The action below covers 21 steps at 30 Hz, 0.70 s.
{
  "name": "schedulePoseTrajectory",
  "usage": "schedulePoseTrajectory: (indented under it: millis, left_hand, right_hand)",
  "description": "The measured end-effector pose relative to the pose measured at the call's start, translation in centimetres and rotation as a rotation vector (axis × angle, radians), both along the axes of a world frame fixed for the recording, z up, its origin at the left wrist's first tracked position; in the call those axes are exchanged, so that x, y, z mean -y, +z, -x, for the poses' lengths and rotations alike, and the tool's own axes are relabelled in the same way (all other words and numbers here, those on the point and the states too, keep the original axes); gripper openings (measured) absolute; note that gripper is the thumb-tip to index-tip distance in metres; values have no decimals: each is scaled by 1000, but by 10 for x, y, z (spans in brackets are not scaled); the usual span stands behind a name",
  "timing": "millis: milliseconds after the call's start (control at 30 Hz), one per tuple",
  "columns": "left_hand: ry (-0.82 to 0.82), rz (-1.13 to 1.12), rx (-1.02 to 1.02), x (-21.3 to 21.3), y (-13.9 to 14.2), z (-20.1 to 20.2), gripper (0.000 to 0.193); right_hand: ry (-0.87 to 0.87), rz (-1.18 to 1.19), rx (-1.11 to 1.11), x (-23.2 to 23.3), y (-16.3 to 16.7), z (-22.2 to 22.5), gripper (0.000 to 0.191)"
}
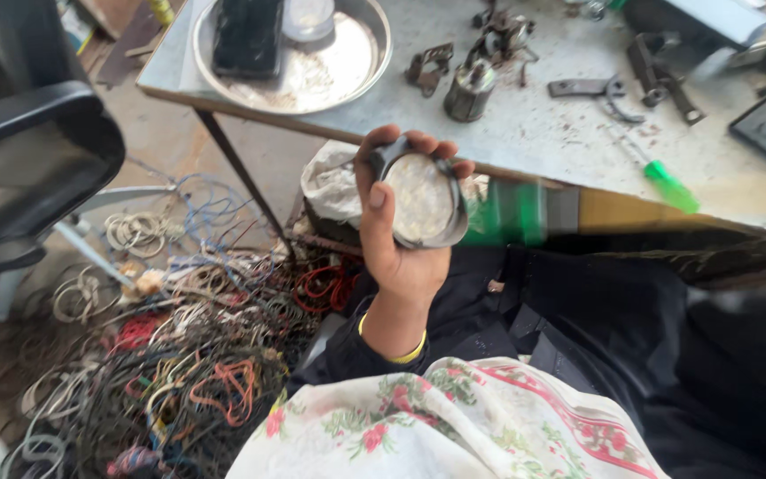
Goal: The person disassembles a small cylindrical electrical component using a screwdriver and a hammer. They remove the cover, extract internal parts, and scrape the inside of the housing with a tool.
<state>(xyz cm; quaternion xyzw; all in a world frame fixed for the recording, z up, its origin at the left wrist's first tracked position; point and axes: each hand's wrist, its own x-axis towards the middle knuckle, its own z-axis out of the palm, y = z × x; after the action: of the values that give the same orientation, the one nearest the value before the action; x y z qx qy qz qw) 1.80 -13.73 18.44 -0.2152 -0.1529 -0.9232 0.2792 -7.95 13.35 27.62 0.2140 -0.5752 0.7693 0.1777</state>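
Lower left: tangled wire pile (179,372) on floor. Upper left: steel tray (361,66) on table (534,133). Centre: left hand (401,239) grips round metal disc (418,200), fingers wrapped around rim. Right: green-handled screwdriver (658,173). Right hand unseen.

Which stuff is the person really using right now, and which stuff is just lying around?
In use:
- left hand
- round metal part gripped in that hand

Just lying around:
- green-handled screwdriver on the table
- metal bowl
- small metal cylinder
- wrench
- heap of wires on the floor
- black chair
- flowered cloth
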Motion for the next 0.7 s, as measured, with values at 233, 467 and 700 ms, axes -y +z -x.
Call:
schedulePoseTrajectory:
  millis: [233, 467, 700]
  left_hand:
    - [-81, 98, 36, -24, -4, -1, 49]
    - [-155, 218, 107, -49, -15, 8, 48]
    - [-309, 197, 160, -43, -21, 24, 51]
  right_hand:
    - [71, 5, 102, -24, -16, -47, 18]
    - [425, 221, 176, 12, -128, -48, 39]
    - [445, 43, 502, 42, -157, -76, 29]
